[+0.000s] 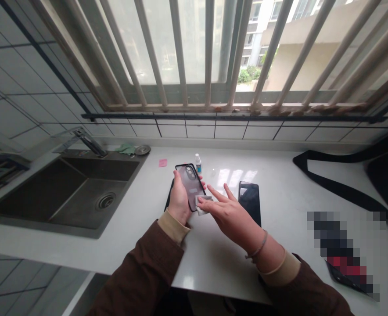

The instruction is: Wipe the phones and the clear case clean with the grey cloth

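Note:
My left hand [179, 196] is closed around a translucent phone case [194, 186] with a black rim and a camera cutout, tilted above the counter. My right hand [228, 215] pinches a folded white wipe [203, 205] under its fingertips, against the lower right edge of the case; its other fingers are spread. A black phone [250, 202] lies face up on the counter, partly behind my right hand. Beyond the case stands a small white spray bottle [198, 164] with a blue label. Some dark flat object [169, 197] is mostly hidden behind my left hand.
The counter [141, 245] has a steel sink [82, 197] with a faucet [90, 142] on the left. A pink sticky note [163, 163] lies near the sink. At the right are a black strap [339, 188] and a pixelated dark object [342, 254]. A barred window rises behind.

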`<control>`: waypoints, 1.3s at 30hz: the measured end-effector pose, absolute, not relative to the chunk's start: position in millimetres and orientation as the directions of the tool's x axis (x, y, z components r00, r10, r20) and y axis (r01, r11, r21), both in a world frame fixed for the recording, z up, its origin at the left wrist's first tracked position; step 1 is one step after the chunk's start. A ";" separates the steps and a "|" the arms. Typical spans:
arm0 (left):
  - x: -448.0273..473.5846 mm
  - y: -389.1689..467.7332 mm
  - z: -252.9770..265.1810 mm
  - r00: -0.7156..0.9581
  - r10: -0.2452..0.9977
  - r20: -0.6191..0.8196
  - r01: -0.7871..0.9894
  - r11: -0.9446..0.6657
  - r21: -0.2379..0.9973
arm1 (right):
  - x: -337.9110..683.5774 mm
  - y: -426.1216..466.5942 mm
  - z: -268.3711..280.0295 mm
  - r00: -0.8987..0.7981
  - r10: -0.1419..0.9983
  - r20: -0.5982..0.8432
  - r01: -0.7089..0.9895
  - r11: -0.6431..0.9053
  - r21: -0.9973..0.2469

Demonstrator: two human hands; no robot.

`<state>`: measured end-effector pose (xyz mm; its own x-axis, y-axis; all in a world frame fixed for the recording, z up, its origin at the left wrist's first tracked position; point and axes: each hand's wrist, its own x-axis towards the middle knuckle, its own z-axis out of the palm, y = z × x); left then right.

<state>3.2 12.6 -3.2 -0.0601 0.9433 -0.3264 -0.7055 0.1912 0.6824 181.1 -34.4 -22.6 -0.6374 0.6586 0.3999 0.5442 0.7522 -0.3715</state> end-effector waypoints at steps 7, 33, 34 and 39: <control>5.4 11.2 -4.1 0.012 0.947 -0.321 -0.731 0.227 0.643 | 179.3 -32.6 -28.8 -0.595 0.699 0.396 0.628 0.713 -0.312; 11.7 7.2 -5.9 0.127 0.864 -0.486 -0.656 0.441 0.613 | 180.6 -34.9 -23.1 -0.689 0.610 0.391 0.539 0.792 -0.286; 13.2 5.9 -4.8 0.144 0.861 -0.488 -0.654 0.453 0.606 | 180.1 -34.9 -24.0 -0.678 0.623 0.391 0.555 0.782 -0.284; 21.2 -0.3 -4.3 0.272 0.839 -0.471 -0.645 0.522 0.558 | 181.0 -31.7 -28.5 -0.613 0.673 0.414 0.625 0.734 -0.266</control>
<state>21.2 -0.3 -4.3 0.2719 0.8392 -0.4710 -0.6450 0.5221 0.5579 181.0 -31.7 -28.5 -0.6135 0.6728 0.4135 0.6251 0.7337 -0.2663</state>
